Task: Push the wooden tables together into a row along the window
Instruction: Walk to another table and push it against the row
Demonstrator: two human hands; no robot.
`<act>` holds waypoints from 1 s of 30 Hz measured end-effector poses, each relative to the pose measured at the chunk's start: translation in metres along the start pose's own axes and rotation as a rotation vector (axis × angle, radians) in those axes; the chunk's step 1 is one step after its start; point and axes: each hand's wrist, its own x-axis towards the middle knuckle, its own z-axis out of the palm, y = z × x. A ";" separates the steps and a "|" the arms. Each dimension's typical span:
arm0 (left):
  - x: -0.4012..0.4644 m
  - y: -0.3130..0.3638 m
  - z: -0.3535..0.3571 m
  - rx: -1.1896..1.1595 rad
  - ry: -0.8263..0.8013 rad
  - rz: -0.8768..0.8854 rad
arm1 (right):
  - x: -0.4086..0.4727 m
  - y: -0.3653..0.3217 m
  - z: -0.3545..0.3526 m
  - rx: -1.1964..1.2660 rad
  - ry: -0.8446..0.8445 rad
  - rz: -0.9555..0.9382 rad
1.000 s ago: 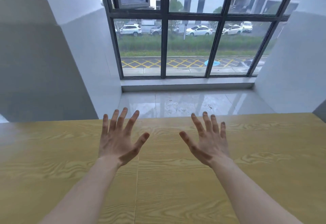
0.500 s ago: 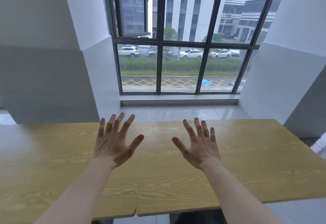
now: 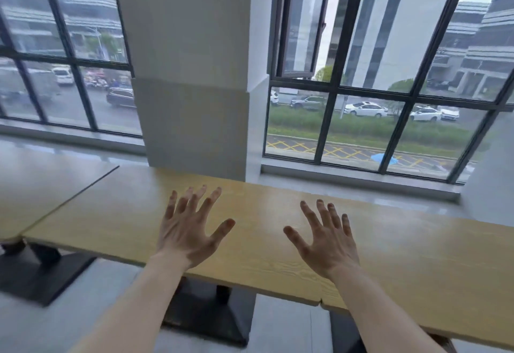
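Three light wooden tables stand edge to edge in a row by the windows. The middle table [image 3: 116, 213] lies under my left hand [image 3: 192, 227], which hovers over it with fingers spread and holds nothing. My right hand [image 3: 328, 241] is also spread and empty, above the seam area toward the right table [image 3: 431, 263]. That seam meets the near edge at a small notch. A left table [image 3: 41, 180] touches the middle one along a dark diagonal seam. I cannot tell whether the palms touch the wood.
A white pillar [image 3: 192, 74] rises just behind the middle table. Dark-framed windows [image 3: 361, 96] flank it, with a grey sill [image 3: 358, 180] on the right. Black pedestal bases [image 3: 205, 316] stand on the pale tiled floor [image 3: 78, 311] under the tables.
The view has swung left and drawn back from the tables: the pillar is now in the centre and a third table appears at left. Both hands stay spread and empty.
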 end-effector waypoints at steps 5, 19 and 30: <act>-0.064 -0.117 -0.046 0.035 0.033 -0.153 | 0.002 -0.141 0.027 0.022 -0.034 -0.184; -0.142 -0.457 -0.124 0.165 0.087 -0.533 | 0.077 -0.559 0.136 0.143 -0.142 -0.672; -0.131 -0.704 -0.157 0.210 0.071 -0.618 | 0.158 -0.799 0.207 0.189 -0.229 -0.740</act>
